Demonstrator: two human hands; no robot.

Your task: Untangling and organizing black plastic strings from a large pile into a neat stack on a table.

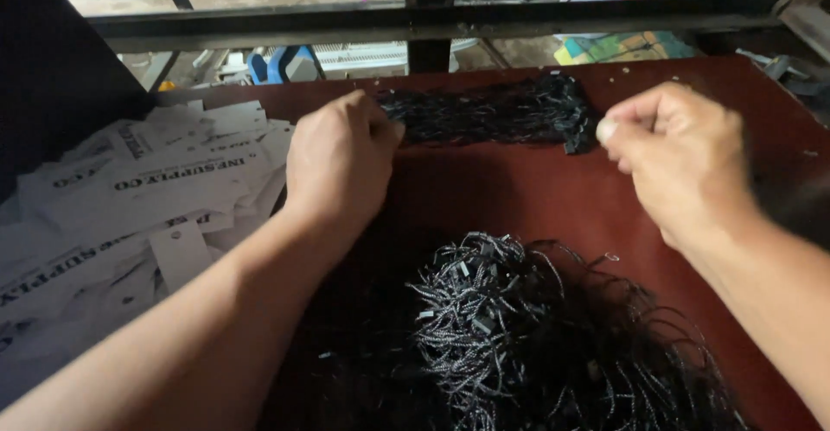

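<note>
A bundle of black cords (pixel 497 111) lies stretched across the far side of the dark red table (pixel 536 197). My left hand (pixel 339 159) is closed on the bundle's left end. My right hand (pixel 683 159) pinches the right end, where small black plastic pieces show. A large tangled heap of black strings with plastic tips (pixel 510 336) lies on the near side of the table, between my forearms.
A loose pile of white printed paper tags (pixel 147 197) covers the table's left side. A black metal rail (pixel 432 20) crosses behind the table. Beyond it lie a concrete floor, a blue object (pixel 277 63) and coloured items (pixel 618 48).
</note>
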